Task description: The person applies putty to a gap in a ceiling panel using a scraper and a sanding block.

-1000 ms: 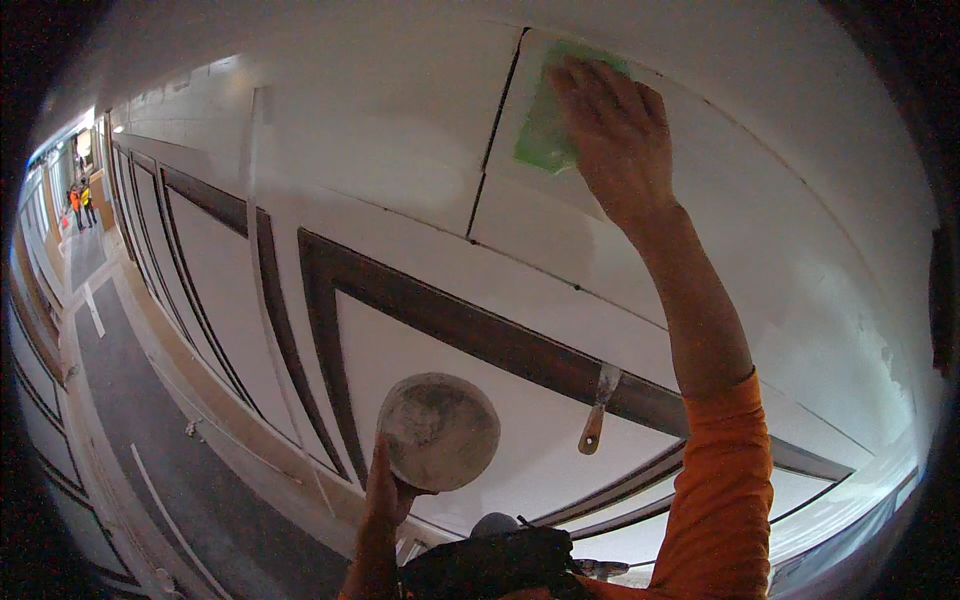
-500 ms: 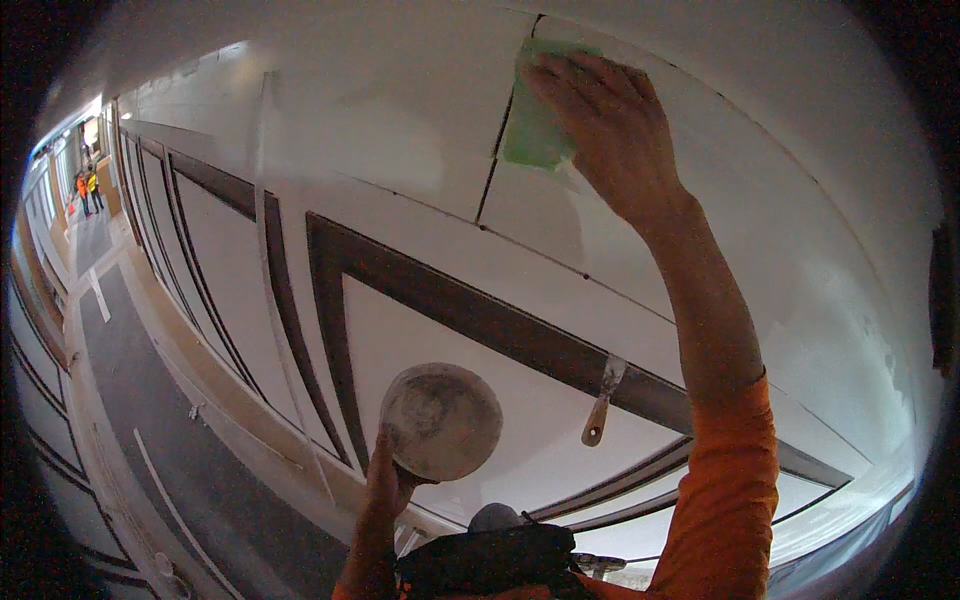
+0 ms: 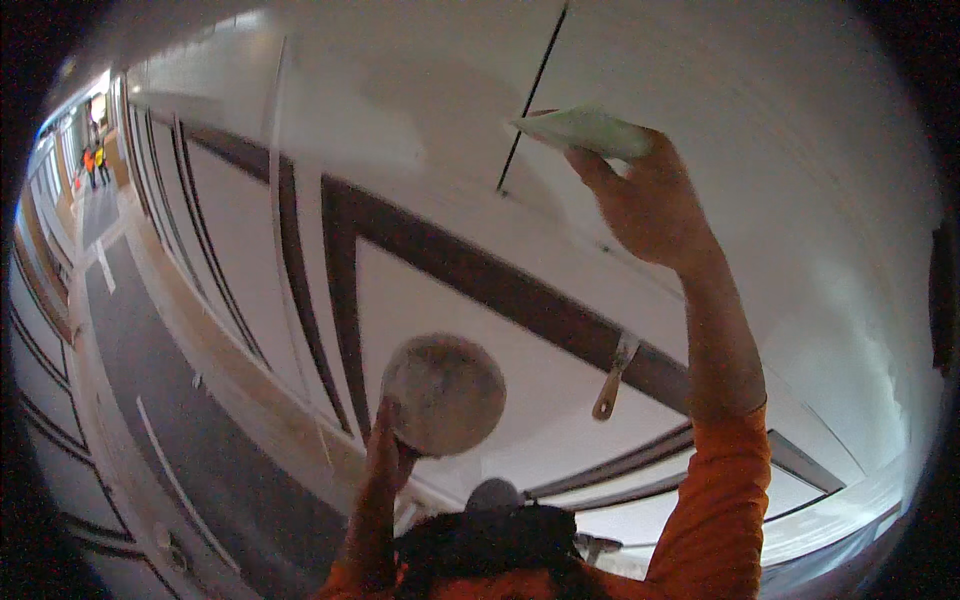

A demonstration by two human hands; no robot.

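My right hand [image 3: 650, 205] is raised at the white panel wall [image 3: 420, 95], gripping a pale green flat pad [image 3: 590, 130] between fingers and thumb. The pad is tilted, its left tip beside a black seam [image 3: 535, 95]; whether it touches the wall I cannot tell. Low in the middle, my left hand [image 3: 392, 445] holds a round, stained grey-brown disc or shallow bowl [image 3: 445, 395] by its lower left side. A putty knife [image 3: 606, 392] with a wooden handle hangs at the dark trim band [image 3: 480, 285], its blade end up, left of my right forearm.
To the left runs a long corridor with a grey floor strip [image 3: 130, 330] and paler edges. Far down it stand two people [image 3: 95, 165] in orange and yellow tops. Dark-framed panels line the wall below the seam. A dark bag-like thing [image 3: 480, 540] sits at my front.
My right hand has come down, and the green pad has turned from lying flat on the wall to an edge-on tilt. My left hand still holds the round thing. The view has shifted slightly.
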